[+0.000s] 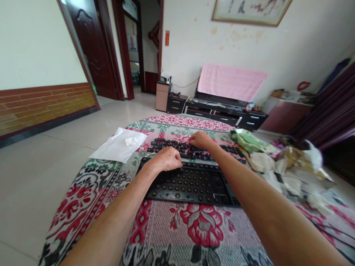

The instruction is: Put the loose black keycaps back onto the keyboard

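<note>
A black keyboard (191,184) lies on the patterned tablecloth, most of its key sockets bare and its top row of keys in place. My left hand (168,159) is over the keyboard's upper part, fingers pinched on a small black keycap (181,169) at its surface. Behind the keyboard, loose black keycaps (177,145) are spread in rough rows. My right hand (202,140) reaches over these keycaps with fingers pinched together; what they hold, if anything, is hidden.
White paper with a crumpled tissue (131,141) lies left of the keycaps. A green packet (248,140), crumpled tissues and plastic wrappers (301,159) crowd the table's right side. The round table's floral cloth (199,225) surrounds the keyboard. Beyond stands a low black cabinet (213,114).
</note>
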A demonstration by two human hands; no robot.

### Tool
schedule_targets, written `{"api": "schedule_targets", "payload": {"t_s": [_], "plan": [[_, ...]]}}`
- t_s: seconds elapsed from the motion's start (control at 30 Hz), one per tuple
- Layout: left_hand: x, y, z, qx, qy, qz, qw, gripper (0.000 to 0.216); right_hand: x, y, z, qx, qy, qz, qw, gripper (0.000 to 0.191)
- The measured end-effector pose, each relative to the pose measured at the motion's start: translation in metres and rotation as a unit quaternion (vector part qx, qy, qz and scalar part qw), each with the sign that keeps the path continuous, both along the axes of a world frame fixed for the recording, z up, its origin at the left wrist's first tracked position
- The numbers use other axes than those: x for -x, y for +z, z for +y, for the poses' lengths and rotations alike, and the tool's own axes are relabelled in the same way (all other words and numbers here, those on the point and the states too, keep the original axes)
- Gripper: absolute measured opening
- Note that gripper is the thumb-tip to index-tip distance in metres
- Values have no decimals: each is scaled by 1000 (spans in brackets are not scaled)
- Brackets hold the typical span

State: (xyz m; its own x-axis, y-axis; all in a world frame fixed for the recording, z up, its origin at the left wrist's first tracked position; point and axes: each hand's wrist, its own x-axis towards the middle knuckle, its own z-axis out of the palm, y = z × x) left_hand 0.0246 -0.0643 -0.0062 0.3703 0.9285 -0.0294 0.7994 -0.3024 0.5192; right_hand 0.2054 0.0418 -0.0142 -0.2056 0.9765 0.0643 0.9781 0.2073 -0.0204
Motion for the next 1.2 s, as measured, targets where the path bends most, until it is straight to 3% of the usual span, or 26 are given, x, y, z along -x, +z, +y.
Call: {"api": "schedule_targets", "payload": {"t_s": [0.23,0.57,0.73,0.83,0.93,1.2], "plan": [[2,0,3,-55,-5,-32,998,19,3,2,5,23,-9,-2,1000,25],[3,0,4,-68,-1,-57,996,18,8,3,4,7,-12,-9,1000,26],[5,-1,6,-59,68,-115,989,21,7,16,-20,-43,75,35,996,26],[2,-3,8,-9,100,-171,980,25,4,17,-47,-89,140,140,976,22],[-4,-3,6,69,112,-238,962,27,1,15,-76,-83,175,214,957,19],[-13,-1,-4,169,45,-330,928,25,3,13,-120,-78,239,303,919,22]]}}
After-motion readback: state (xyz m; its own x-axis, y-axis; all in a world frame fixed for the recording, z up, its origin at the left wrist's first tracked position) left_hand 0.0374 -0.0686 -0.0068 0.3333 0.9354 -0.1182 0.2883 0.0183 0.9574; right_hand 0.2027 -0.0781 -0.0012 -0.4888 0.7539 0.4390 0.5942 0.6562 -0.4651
